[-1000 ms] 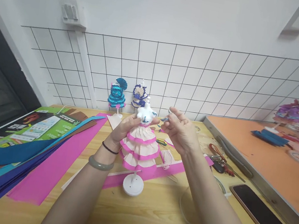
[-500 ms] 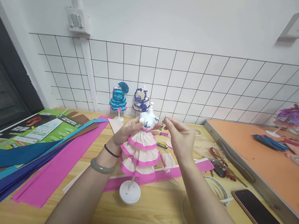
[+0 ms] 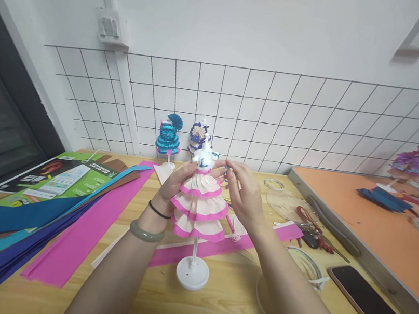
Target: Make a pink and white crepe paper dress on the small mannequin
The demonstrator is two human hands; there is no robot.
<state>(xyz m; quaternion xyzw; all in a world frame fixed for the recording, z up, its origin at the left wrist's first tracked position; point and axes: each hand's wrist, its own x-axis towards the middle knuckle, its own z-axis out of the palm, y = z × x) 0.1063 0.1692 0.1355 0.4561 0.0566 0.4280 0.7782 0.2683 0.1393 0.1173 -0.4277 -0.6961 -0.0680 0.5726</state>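
Note:
A small white dress-form mannequin (image 3: 204, 159) stands on a round white base (image 3: 192, 273), tilted slightly. It wears a tiered cream paper skirt (image 3: 202, 208) with pink edging, and blue bits mark its white bodice. My left hand (image 3: 177, 181) is closed around the form's waist, its fingertips showing behind on the right. Just right of the form, my right hand (image 3: 246, 189) has thumb and forefinger pinched on a small blue strip (image 3: 227, 168), largely hidden by the fingers.
Behind stand a teal-dressed form (image 3: 168, 139) and a purple-and-cream one (image 3: 198, 134). Crepe paper strips (image 3: 98, 219) lie at left. A pink strip (image 3: 195, 254) runs beneath the skirt. At right are a wire coil (image 3: 307, 266), keys (image 3: 310, 235), a phone (image 3: 375, 313) and an orange board (image 3: 337, 197).
The dress form has turned and tilted in my left hand, its base shifting right. My right hand has moved slightly left, closer to the form.

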